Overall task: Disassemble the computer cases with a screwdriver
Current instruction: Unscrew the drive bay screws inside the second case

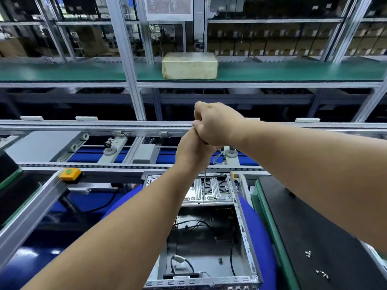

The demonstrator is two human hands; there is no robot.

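Observation:
An open metal computer case (246, 233) lies on a blue round cushion (258, 231) below me, its inside showing black cables and a ribbed silver plate at the far end. A screwdriver's thin shaft (204, 186) points straight down onto that plate. My left hand (191, 152) grips the screwdriver's handle, which is hidden in the fist. My right hand (215, 123) is stacked on top of the left, fingers curled over the handle's top end. Both arms reach forward over the case.
A black mat (314, 222) with green edging lies to the right, with several loose screws (322, 274) on it. A conveyor line (125, 152) runs across behind the case. An orange and green button box (70, 174) sits left. A beige box (189, 65) rests on the green shelf.

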